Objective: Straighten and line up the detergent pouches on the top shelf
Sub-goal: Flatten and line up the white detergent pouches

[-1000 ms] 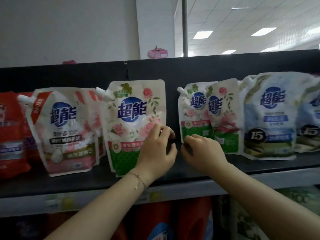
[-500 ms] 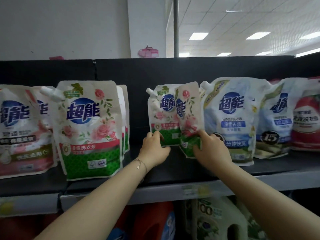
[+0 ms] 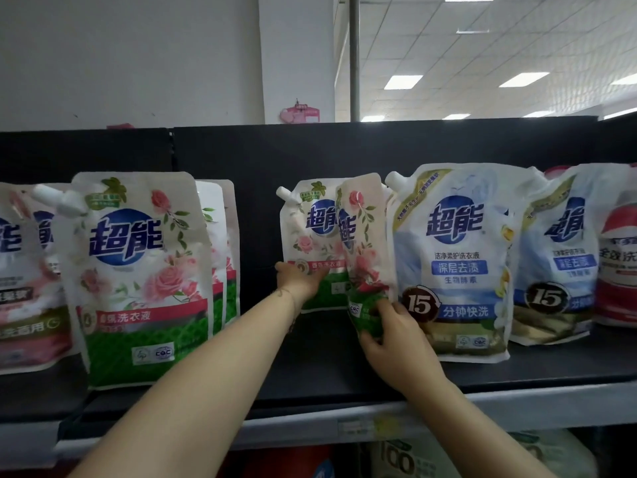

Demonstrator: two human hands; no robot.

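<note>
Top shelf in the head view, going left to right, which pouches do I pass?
From the left: pink pouch → large rose pouch → small rose pouch, which the left hand touches → turned rose pouch, which the right hand grips → blue pouch marked 15 → second blue pouch → red-and-white pouch.

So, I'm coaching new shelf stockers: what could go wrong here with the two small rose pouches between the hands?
1. The right hand grips only the bottom of the turned rose pouch, which is twisted almost edge-on; its top could flop forward off the shelf.
2. It appears to lean on the blue pouch, so pulling it might tip that one too.
3. The left hand merely touches the rear rose pouch, which may slide back.
</note>
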